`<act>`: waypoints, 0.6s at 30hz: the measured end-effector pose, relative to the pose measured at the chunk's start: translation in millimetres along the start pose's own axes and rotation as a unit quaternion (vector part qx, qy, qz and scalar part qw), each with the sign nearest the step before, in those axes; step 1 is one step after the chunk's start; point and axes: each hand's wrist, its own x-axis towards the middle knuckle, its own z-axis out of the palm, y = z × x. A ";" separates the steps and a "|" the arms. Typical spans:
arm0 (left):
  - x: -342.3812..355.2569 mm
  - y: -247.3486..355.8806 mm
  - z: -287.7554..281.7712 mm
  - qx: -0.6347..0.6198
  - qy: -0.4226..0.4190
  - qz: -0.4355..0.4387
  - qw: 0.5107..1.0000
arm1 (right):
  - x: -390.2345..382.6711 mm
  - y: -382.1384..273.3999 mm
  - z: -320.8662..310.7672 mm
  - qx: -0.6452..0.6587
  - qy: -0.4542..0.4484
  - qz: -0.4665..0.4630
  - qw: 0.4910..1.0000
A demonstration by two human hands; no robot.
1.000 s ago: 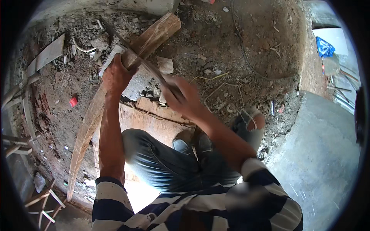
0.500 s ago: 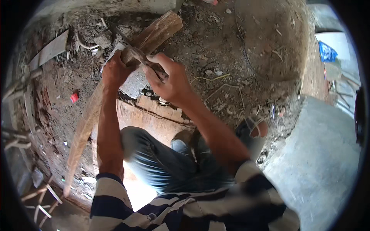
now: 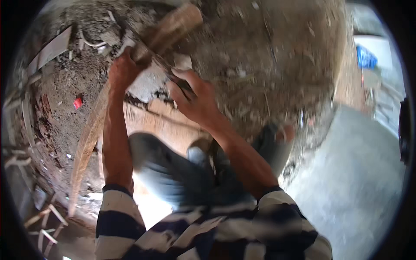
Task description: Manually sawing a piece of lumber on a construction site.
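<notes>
A long wooden plank (image 3: 180,26) lies slantwise from the upper middle to the lower left, partly covered by my left hand and forearm. My left hand (image 3: 124,71) is closed around the plank's edge, pressing it near a pale grey block (image 3: 147,82) underneath. My right hand (image 3: 195,93) is wrapped around the dark handle of a handsaw, seen nearly edge-on. The thin handsaw blade (image 3: 158,59) runs up and left from that hand across the plank, close beside my left hand. Motion blur hides the teeth and any cut.
Between my legs lies a pale wooden board (image 3: 151,119). Rubble and a red scrap (image 3: 78,103) are on the dirt floor at left, with a flat board (image 3: 51,50) beyond. Thin sticks (image 3: 47,223) stand lower left. A smooth concrete slab (image 3: 342,173) is at right.
My right hand has drawn back toward me and to the right, away from my left hand, pulling the handsaw along. My left hand stays on the plank. The whole view has shifted slightly.
</notes>
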 end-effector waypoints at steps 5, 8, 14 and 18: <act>1.9 -30.2 -21.0 -0.011 -0.019 0.004 1.000 | -160.6 -34.9 -99.1 -0.047 -0.047 0.042 0.997; -6.7 -24.7 -20.3 0.022 -0.024 -0.038 0.999 | -95.9 -33.1 -68.1 -0.054 -0.118 0.034 0.991; 6.6 -6.2 4.4 -0.028 -0.035 0.010 0.999 | -42.6 -7.2 -22.5 -0.011 -0.034 0.063 0.997; 0.9 -32.7 -14.6 -0.006 -0.043 -0.003 0.999 | -168.5 -32.3 -88.9 -0.010 -0.060 0.064 0.996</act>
